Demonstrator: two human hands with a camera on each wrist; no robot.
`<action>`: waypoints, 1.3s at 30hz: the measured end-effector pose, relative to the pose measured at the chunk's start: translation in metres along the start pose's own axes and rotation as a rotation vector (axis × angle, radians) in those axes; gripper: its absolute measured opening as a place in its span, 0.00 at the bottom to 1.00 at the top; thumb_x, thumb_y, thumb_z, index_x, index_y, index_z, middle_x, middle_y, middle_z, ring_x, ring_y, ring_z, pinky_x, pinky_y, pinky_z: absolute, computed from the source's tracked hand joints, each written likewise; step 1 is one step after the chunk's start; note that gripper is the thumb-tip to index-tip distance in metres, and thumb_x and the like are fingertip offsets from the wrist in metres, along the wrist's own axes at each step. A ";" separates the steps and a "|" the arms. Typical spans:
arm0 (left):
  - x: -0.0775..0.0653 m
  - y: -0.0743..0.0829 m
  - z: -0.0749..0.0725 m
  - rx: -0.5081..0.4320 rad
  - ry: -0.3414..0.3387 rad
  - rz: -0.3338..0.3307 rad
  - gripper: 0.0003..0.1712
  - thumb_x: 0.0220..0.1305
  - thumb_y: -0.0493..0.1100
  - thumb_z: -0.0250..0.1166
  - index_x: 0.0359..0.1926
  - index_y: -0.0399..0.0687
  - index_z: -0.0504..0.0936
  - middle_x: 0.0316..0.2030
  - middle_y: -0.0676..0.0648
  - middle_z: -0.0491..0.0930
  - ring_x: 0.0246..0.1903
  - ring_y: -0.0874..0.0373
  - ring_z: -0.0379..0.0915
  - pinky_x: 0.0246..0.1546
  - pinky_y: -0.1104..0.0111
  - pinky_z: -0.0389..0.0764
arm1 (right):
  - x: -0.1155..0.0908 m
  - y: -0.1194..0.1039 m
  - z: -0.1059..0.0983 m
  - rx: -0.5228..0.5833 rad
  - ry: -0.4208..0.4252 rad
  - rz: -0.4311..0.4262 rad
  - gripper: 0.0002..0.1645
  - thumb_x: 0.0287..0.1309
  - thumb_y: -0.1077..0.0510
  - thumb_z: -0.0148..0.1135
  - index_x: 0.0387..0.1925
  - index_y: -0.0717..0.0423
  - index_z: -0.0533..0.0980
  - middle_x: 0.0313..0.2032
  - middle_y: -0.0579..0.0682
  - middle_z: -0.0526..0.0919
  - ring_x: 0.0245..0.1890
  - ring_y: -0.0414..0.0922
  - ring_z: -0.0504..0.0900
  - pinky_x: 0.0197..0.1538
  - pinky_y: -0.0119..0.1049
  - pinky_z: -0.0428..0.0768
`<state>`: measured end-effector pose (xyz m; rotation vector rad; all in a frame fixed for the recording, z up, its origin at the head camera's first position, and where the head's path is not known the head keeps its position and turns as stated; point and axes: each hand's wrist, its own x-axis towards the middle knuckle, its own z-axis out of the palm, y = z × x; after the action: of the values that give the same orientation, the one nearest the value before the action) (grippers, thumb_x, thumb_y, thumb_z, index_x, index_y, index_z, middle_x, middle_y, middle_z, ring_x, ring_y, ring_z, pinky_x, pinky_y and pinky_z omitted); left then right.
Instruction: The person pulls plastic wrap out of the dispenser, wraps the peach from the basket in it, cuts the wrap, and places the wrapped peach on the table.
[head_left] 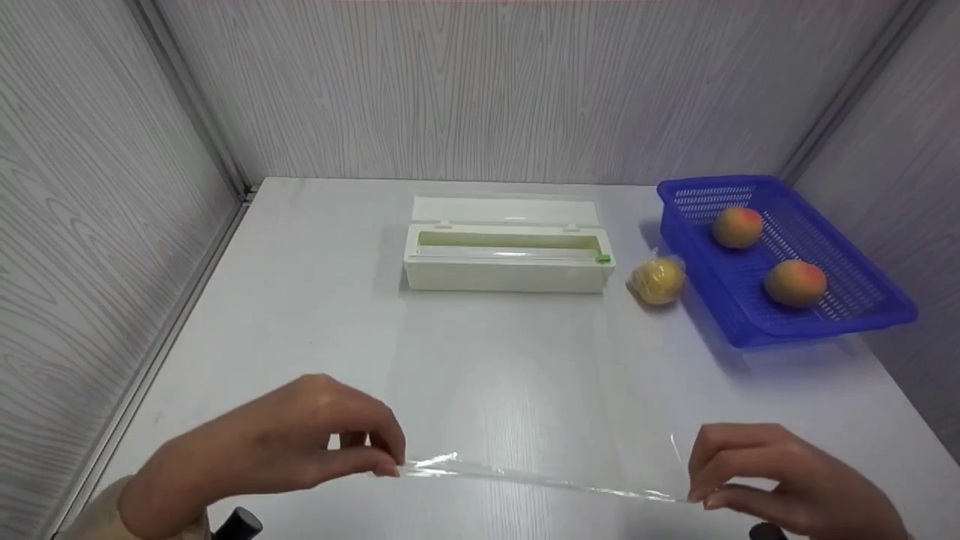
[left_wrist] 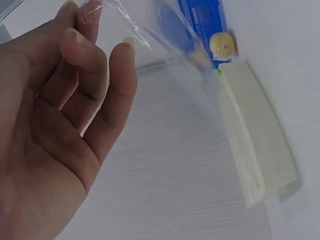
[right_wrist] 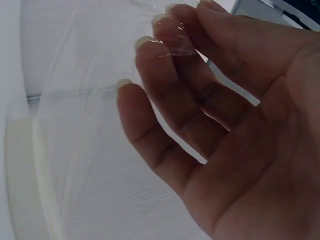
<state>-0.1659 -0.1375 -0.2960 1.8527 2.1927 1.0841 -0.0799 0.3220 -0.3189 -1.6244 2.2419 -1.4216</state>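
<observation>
A thin clear sheet of plastic wrap [head_left: 525, 478] stretches between my two hands near the front of the table. My left hand [head_left: 300, 435] pinches one corner between thumb and fingertips. At the other corner, my right hand [head_left: 780, 472] pinches the wrap the same way. In the right wrist view, the clear film [right_wrist: 75, 100] hangs beside the fingers, part of it lying over the fingertips. Beyond the hands stands a white plastic wrap dispenser [head_left: 506, 277], its lid tipped back and a green slider at its right end.
Right of the dispenser sits a yellow fruit [head_left: 658, 281] wrapped in clear film. Close beside it, a blue basket [head_left: 720, 300] holds two peach-like fruits, one toward the back [head_left: 737, 227] and one nearer [head_left: 795, 283]. Wood-grain panels [head_left: 480, 90] border the table at the back and sides.
</observation>
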 end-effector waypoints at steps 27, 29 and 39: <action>-0.056 -0.050 0.156 0.642 -0.061 -0.027 0.18 0.51 0.50 0.71 0.16 0.57 0.71 0.16 0.59 0.59 0.20 0.68 0.39 0.16 0.80 0.37 | -0.067 0.088 0.115 -0.307 0.084 0.356 0.12 0.58 0.60 0.69 0.24 0.40 0.78 0.25 0.34 0.73 0.29 0.25 0.67 0.33 0.12 0.66; -0.057 -0.049 0.157 0.545 -0.099 -0.082 0.17 0.55 0.52 0.70 0.18 0.57 0.73 0.16 0.60 0.60 0.20 0.70 0.41 0.15 0.82 0.40 | -0.067 0.090 0.119 -0.318 0.093 0.405 0.11 0.58 0.58 0.69 0.24 0.42 0.78 0.23 0.36 0.72 0.27 0.24 0.66 0.31 0.12 0.65; -0.063 -0.048 0.156 0.346 -0.143 -0.197 0.11 0.54 0.47 0.69 0.21 0.58 0.75 0.20 0.61 0.62 0.21 0.74 0.44 0.14 0.86 0.48 | -0.064 0.074 0.123 -0.256 0.042 0.745 0.13 0.57 0.52 0.69 0.21 0.39 0.74 0.20 0.28 0.68 0.21 0.24 0.65 0.24 0.23 0.67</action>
<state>-0.1142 -0.1224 -0.4625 1.7134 2.5335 0.5466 -0.0436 0.2947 -0.4697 -0.6289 2.6954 -0.9973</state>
